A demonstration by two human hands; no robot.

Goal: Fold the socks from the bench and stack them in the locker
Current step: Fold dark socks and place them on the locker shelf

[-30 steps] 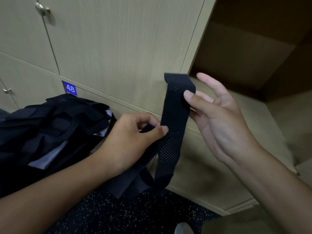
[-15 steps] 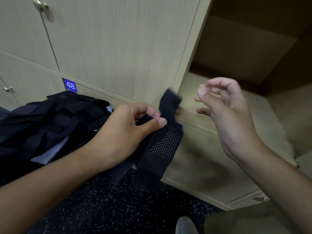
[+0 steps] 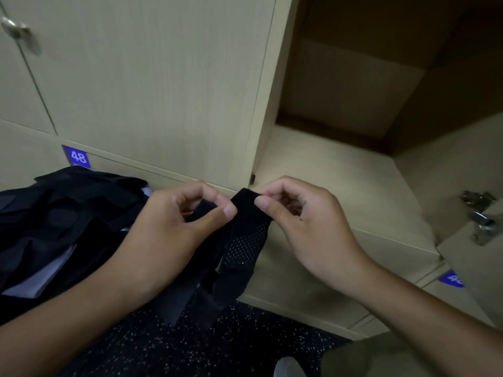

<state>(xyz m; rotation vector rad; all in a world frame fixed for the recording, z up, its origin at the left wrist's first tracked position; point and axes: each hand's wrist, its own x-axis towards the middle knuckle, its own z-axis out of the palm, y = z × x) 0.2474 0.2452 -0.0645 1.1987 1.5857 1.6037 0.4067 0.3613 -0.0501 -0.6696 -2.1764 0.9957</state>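
1. The open locker (image 3: 353, 164) fills the upper right of the frame; the parts of its beige floor and dim back wall that show hold nothing.
2. Centre frame, both hands pinch one black sock (image 3: 242, 240): the left hand (image 3: 174, 235) grips it between thumb and curled fingers, the right hand (image 3: 302, 224) pinches its upper edge. The sock hangs below them, in front of the locker's lower lip.
3. A heap of dark clothes (image 3: 62, 221) with pale patches lies at the left edge; its separate pieces cannot be told apart.
4. A blue tag (image 3: 78, 157) reads 48; another blue tag (image 3: 453, 279) at the right is partly cut off.
5. The metal hinge (image 3: 480, 213) at right is blurred.
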